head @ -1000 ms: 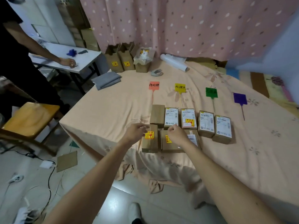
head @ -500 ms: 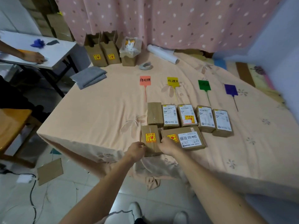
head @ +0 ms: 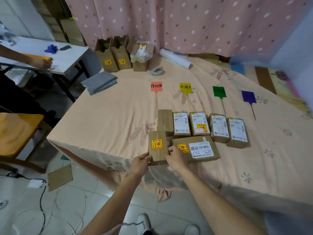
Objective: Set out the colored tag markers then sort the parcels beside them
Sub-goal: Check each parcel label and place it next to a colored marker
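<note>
- At the near edge of the desk (head: 101,119), the person is gripping a small brown parcel (head: 157,146) bearing a yellow fragile sticker, one hand on each side.
- The left hand (head: 141,161) is pressing its fingers against the parcel's near-left corner, and the right hand (head: 174,157) is pinching the parcel's right edge; both are grasping it rather than resting beside it.
- The parcel is sitting at the front left of the group, just beside a wider flat parcel (head: 194,148) with a white shipping label; whether it is lifted off the cloth cannot be told.
- Behind these two, five more parcels are lying in a row: a plain taped one (head: 165,122) at the left, then four labelled ones (head: 210,127) side by side.
- The marker step is looking finished: a pink tag (head: 156,86), a yellow tag (head: 185,86), a green tag (head: 219,91) and a purple tag (head: 248,97) are lying spread in a line farther back, each with its stem pointing toward the parcels.
- The sorting is looking barely begun: all seven parcels are clustered together, none clearly placed beside a single tag.
- The held parcel seems to be the first awaiting assignment; six others are left after it.
</note>
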The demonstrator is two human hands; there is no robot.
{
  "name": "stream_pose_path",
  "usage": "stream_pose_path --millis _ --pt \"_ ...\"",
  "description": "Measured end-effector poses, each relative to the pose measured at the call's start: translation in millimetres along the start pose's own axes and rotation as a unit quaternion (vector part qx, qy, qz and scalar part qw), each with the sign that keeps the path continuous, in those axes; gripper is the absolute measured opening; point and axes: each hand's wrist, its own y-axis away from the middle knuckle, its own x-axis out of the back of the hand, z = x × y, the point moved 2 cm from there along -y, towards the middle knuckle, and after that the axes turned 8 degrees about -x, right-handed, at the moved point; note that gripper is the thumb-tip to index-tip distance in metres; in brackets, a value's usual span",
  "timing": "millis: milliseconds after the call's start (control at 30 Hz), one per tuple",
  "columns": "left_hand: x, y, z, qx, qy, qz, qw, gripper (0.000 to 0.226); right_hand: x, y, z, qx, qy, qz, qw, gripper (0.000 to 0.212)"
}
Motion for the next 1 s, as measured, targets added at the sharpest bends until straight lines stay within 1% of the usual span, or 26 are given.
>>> stream_pose_path --millis 133,267,367,500,600,700,800,833,867,900,933,1000 --pt "3.3 17.2 35.9 -0.040 0.087 0.006 0.995 0.029 29.3 10.6 -20.1 0.048 -0.049 0.036 0.997 0.024" --pt "0.5 27.3 87.7 -0.097 0.117 -0.010 0.988 0.030 70.9 19.9 -49.5 0.110 -0.101 0.064 0.987 0.026" --pt "-5.4 32.3 130.7 -0.142 0.136 -0.023 0.980 0.035 102.8 29.1 -70.9 0.148 -0.132 0.088 0.976 0.026" --pt "-18.9 48.2 188.9 -0.212 0.163 -0.060 0.962 0.042 148.3 50.2 -94.6 0.195 -0.196 0.127 0.953 0.033" --pt "-33.7 62.6 223.1 -0.259 0.142 -0.111 0.949 0.029 177.7 65.5 -101.8 0.222 -0.213 0.153 0.939 0.040" --pt "-50.6 72.9 244.1 -0.298 0.135 -0.098 0.940 0.015 200.8 71.6 -101.0 0.220 -0.251 0.121 0.935 0.043" --pt "-74.6 84.3 256.8 -0.339 0.112 -0.066 0.932 0.018 217.4 74.2 -97.1 0.209 -0.305 0.063 0.927 0.030" --pt "-82.5 88.5 259.0 -0.356 0.098 -0.056 0.927 0.023 221.3 74.8 -96.4 0.210 -0.323 0.045 0.921 0.034" --pt "-89.8 92.6 260.1 -0.372 0.084 -0.049 0.923 0.029 224.9 75.0 -95.9 0.215 -0.336 0.034 0.917 0.046" --pt "-96.2 96.0 260.8 -0.383 0.074 -0.046 0.920 0.035 228.4 75.8 -95.5 0.218 -0.344 0.036 0.913 0.058" --pt "-101.1 98.5 261.8 -0.390 0.067 -0.049 0.917 0.041 232.2 76.5 -95.2 0.223 -0.351 0.044 0.908 0.064" --pt "-107.5 100.4 264.2 -0.396 0.062 -0.081 0.913 0.049 239.8 75.9 -92.5 0.223 -0.381 0.055 0.896 0.063"
